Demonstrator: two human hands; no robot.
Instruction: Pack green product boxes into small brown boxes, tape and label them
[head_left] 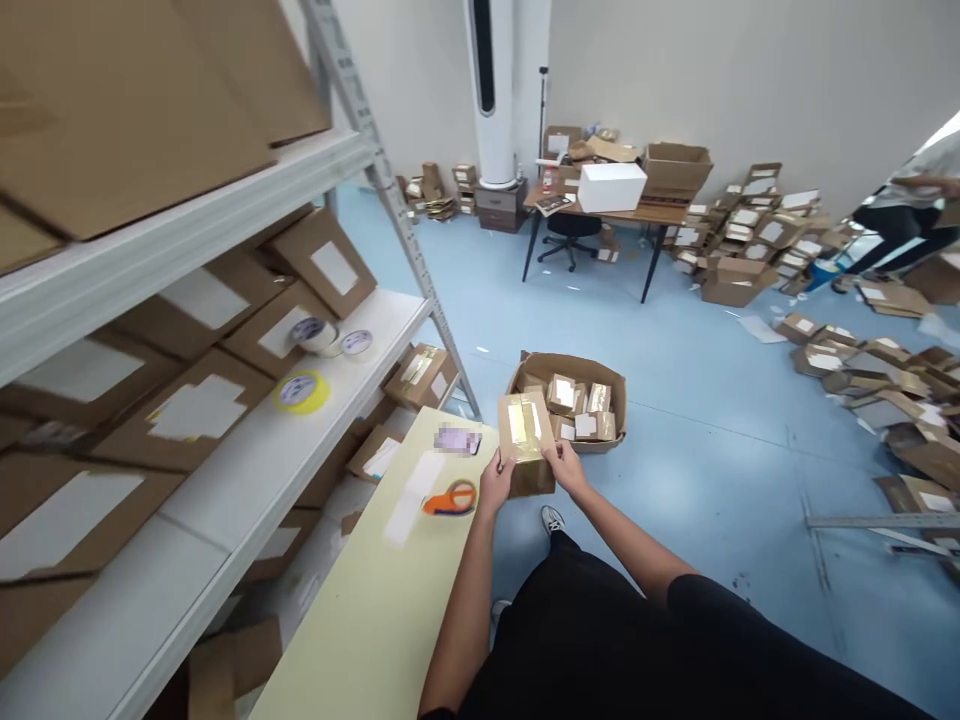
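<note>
Between my two hands I hold a small cardboard box [530, 452] with a strip of shiny tape and a white label on top. My left hand [495, 482] grips its left side, and my right hand [567, 468] grips the right side. Just beyond it, a large open carton [622, 400] on the floor holds several smaller taped boxes. To the left stands a pale yellow table [360, 610]. An orange tape dispenser [450, 498], a phone [457, 440] with a blurred screen and a white strip lie on it.
A metal shelf [420, 310] at the left carries labelled boxes and tape rolls [301, 391]. Boxes are heaped on the floor at the right [892, 390]. A desk [652, 215] with a white box stands at the back. One person [911, 205] stands at the far right.
</note>
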